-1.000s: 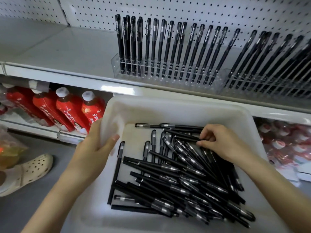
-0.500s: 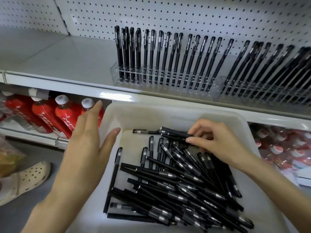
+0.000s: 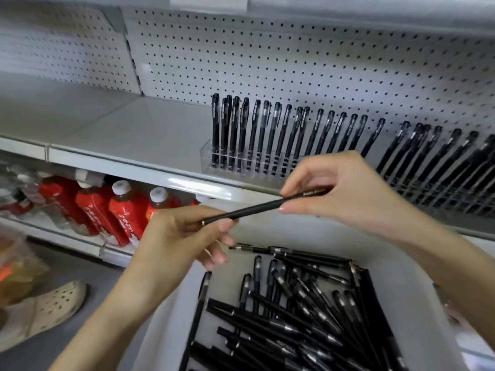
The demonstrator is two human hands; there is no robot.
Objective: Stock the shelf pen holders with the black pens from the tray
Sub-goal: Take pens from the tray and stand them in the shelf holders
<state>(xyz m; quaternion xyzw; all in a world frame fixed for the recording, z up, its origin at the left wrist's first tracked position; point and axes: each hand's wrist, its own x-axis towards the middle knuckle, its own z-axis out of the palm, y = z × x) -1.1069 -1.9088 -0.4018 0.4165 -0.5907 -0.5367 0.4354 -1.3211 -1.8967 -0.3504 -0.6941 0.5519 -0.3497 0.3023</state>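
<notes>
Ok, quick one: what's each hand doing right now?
Left hand: pinching the lower end of a black pen.
Right hand: gripping the upper end of the same pen.

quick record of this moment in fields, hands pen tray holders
left hand: pinches the left end of one slim black plastic pen
right hand: grips the same pen's other end
pen position: slanted between both hands, above the white plastic tray
tray contents: heap of loose black pens
clear plastic pen holder: on the grey metal shelf, row of black pens standing in it
below: red-labelled bottles with white caps
</notes>
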